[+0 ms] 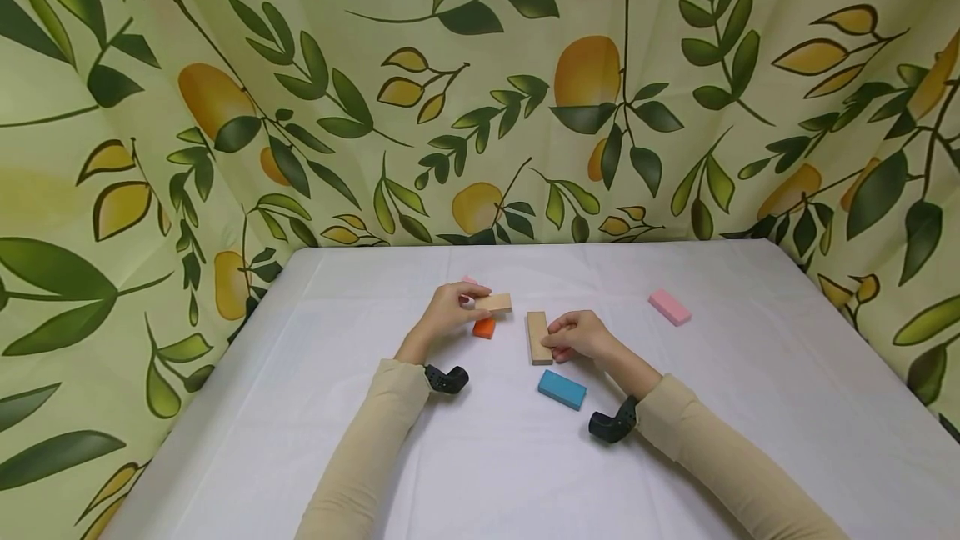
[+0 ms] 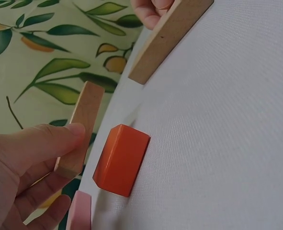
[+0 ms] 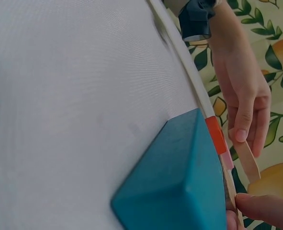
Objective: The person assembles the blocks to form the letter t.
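My left hand [image 1: 448, 308] pinches a plain wooden block [image 1: 495, 303] between thumb and fingers, raised a little off the cloth in the left wrist view. Just below that block lies an orange block [image 2: 124, 160], and a pink block [image 2: 80, 211] shows partly beside it. Farther right, my right hand [image 1: 583, 335] grips the right edge of a second wooden block [image 1: 538, 338], which lies lengthwise on the table. Nearer to me is a blue block [image 1: 562, 389], touched by neither hand; it looms large in the right wrist view.
Another pink block [image 1: 670, 307] lies apart, to the right of my right hand. A white cloth covers the table [image 1: 300, 440]. A leaf-and-fruit patterned curtain [image 1: 510, 107] hangs behind it and along both sides.
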### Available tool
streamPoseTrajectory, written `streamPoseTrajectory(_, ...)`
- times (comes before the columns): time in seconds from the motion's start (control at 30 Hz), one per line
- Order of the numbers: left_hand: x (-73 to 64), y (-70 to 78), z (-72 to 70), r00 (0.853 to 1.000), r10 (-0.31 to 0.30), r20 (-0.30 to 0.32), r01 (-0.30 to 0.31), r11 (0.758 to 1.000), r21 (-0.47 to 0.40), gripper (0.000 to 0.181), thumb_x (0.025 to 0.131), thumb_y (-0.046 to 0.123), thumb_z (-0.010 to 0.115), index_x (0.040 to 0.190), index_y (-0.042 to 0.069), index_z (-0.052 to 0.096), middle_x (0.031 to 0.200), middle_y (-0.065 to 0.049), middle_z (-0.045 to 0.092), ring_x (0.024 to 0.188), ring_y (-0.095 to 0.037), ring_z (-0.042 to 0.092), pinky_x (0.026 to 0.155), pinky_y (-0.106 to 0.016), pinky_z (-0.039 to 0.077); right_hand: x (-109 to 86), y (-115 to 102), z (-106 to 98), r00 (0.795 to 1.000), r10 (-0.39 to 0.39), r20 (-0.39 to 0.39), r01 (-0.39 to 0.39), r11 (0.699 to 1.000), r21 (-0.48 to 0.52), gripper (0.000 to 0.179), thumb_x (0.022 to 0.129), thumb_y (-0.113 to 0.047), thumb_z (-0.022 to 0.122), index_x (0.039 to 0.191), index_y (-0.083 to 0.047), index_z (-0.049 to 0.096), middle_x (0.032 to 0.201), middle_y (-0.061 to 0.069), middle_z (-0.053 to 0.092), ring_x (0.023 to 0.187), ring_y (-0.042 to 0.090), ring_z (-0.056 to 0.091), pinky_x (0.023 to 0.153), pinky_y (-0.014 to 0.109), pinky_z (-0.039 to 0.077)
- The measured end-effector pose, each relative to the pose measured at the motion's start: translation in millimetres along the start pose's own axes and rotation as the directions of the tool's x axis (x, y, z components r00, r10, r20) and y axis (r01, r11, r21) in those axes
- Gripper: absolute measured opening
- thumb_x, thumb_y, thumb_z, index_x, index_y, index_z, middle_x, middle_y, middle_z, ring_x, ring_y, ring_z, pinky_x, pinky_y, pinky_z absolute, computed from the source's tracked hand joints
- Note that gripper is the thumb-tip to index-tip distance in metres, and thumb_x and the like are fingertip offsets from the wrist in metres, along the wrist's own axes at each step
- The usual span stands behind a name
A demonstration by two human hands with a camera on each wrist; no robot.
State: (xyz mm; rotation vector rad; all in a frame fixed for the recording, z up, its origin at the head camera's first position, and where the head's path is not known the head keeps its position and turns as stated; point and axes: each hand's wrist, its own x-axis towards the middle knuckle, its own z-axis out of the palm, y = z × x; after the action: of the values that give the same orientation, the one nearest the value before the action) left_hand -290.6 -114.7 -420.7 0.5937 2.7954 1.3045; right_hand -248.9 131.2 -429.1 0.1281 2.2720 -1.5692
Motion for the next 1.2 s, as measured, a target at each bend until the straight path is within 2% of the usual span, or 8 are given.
streamPoseTrajectory(0.53, 6.7, 2.4, 8.7, 1.000, -0.019, -0.008, 0.019, 1.000, -0.017, 0.033, 0.082, 0.009, 0.075, 0.114, 0.003, 0.070, 0.115, -0.013, 0.071, 0.108, -0.026, 0.061, 0.103, -0.041, 0.050, 0.8, 2, 0, 1.000, -0.025, 0.005, 0.025, 1.000, 0.017, 0.026, 0.081, -0.003, 0.072, 0.101, 0.007, 0.058, 0.062, -0.003, 0.061, 0.050, 0.005, 0.059, 0.051, 0.018, 0.054)
streamPoseTrajectory(0.77, 7.4, 2.6, 13.4, 1.000, 0.017, -0.023, -0.018, 1.000, -0.018, 0.031, 0.082, 0.006, 0.074, 0.112, 0.001, 0.070, 0.114, -0.015, 0.072, 0.109, -0.027, 0.063, 0.100, -0.041, 0.051, 1.0, 2, 1, 0.999, -0.033, 0.006, 0.033, 0.999, 0.008, 0.025, 0.082, -0.002, 0.072, 0.100, 0.007, 0.058, 0.062, -0.003, 0.060, 0.050, 0.005, 0.059, 0.050, 0.018, 0.054)
streamPoseTrajectory(1.2, 9.3, 8.0, 20.0, 0.999, 0.028, -0.022, -0.028, 1.000, 0.011, 0.030, 0.082, 0.009, 0.074, 0.111, 0.003, 0.071, 0.112, -0.014, 0.072, 0.108, -0.026, 0.063, 0.098, -0.040, 0.052, 2.2, 0, 1, 0.997, -0.077, -0.032, 0.075, 0.995, -0.059, 0.032, 0.078, -0.002, 0.076, 0.104, 0.006, 0.058, 0.067, -0.002, 0.057, 0.054, 0.007, 0.058, 0.053, 0.018, 0.053)
